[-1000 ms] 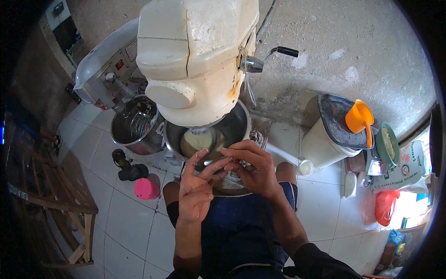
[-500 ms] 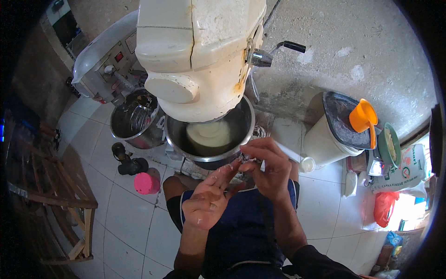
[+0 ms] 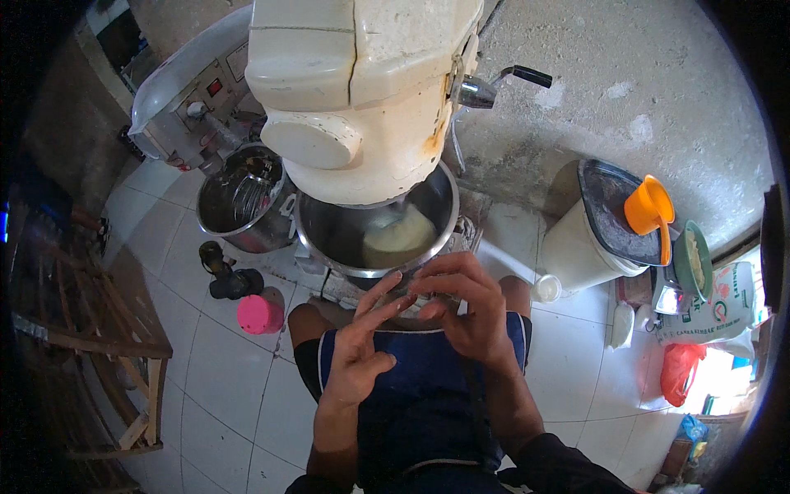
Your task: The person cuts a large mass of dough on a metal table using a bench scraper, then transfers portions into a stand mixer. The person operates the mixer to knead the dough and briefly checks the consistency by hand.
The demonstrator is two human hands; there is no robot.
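Steel mixing bowl (image 3: 436,216), holding pale dough (image 3: 399,233), sits under the cream mixer head (image 3: 362,90), at 12 o'clock from both hands. Left hand (image 3: 362,350): fingers spread apart, palm up, holding nothing. Right hand (image 3: 465,309): fingers curled above the left fingertips just below the bowl rim; whether its grip pinches anything cannot be told. Pink cup (image 3: 260,314) on the floor at 9 o'clock; second steel bowl (image 3: 239,198) at 10 o'clock.

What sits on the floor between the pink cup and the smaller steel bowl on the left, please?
In the head view, a dark, black object, its kind unclear, stands on the white tiles between the pink cup and the smaller steel bowl.
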